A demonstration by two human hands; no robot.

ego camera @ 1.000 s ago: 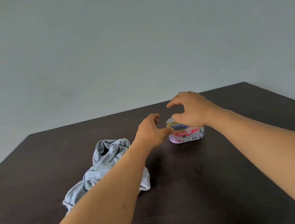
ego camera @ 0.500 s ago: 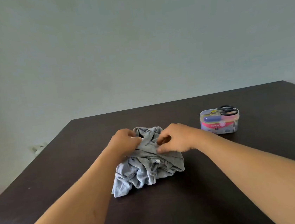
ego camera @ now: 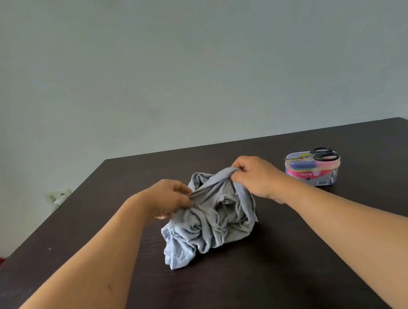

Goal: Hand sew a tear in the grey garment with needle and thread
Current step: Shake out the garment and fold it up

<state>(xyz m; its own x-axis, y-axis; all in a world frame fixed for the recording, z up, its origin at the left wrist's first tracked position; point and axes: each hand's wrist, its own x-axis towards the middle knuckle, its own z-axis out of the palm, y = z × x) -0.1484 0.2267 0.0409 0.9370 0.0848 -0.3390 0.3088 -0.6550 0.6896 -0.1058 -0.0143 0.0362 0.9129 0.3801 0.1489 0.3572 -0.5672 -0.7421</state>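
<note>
Hands (ego camera: 167, 199) (ego camera: 256, 176) have apparently lifted the grey garment (ego camera: 210, 219) higher since before.

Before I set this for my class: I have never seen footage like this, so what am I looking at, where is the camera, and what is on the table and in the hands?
There is no machine here. A person wears one wide-angle camera on the head, looking forward and down, so the two bare arms reaching in from the bottom are the wearer's own. The left hand and the right hand each grip a fold of the crumpled grey garment, lifting its top edge while the rest lies on the dark table. To the right stands a small clear sewing kit, closed, with black-handled scissors lying on its lid. No needle or thread is in either hand, and no tear shows from here.
</note>
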